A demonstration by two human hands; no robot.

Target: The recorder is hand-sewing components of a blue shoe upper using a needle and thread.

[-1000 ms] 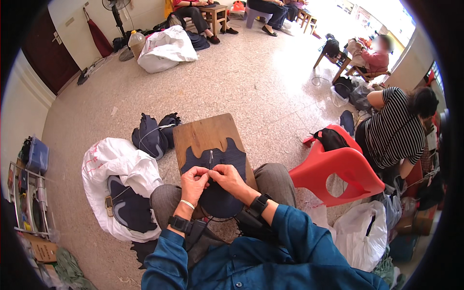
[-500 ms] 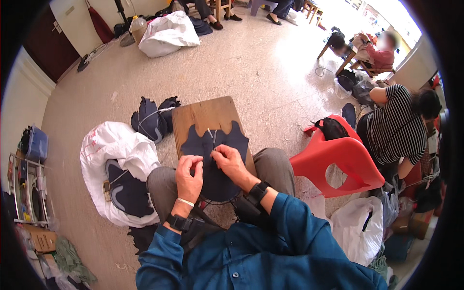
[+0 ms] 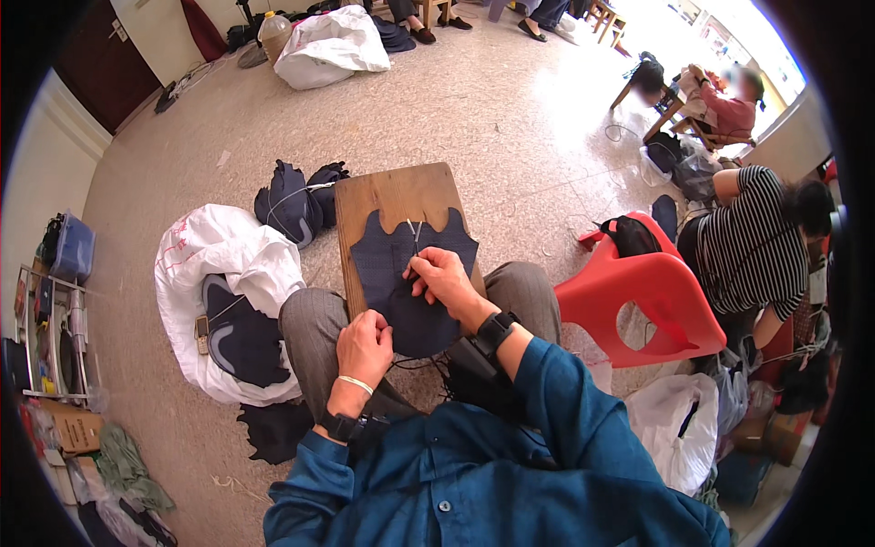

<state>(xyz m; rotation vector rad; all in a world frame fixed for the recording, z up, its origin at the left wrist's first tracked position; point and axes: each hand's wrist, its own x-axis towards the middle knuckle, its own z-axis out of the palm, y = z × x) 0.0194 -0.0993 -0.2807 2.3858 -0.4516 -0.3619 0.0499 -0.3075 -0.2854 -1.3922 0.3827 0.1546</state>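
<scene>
A dark navy fabric piece (image 3: 387,264) with a notched far edge and a rounded near end lies on a wooden stool (image 3: 392,187) between my knees. My right hand (image 3: 447,283) is closed over its middle, gripping what look like small scissors (image 3: 416,234). Their two pale tips spread in a V away from me, and the handles are hidden in my fingers. At the near left edge of the fabric, my left hand (image 3: 366,351) has its fingertips pinched together on the cloth.
Left of the stool, a white sack (image 3: 187,273) holds dark cut pieces; tied dark bundles (image 3: 290,205) lie beyond it. A red plastic stool (image 3: 629,292) stands right, beside a person in a striped top (image 3: 747,237). A white bag (image 3: 679,424) sits nearer me.
My left hand has dropped toward the fabric's near left edge. My right hand stays over the middle with the scissors. The whole view has shifted slightly.
</scene>
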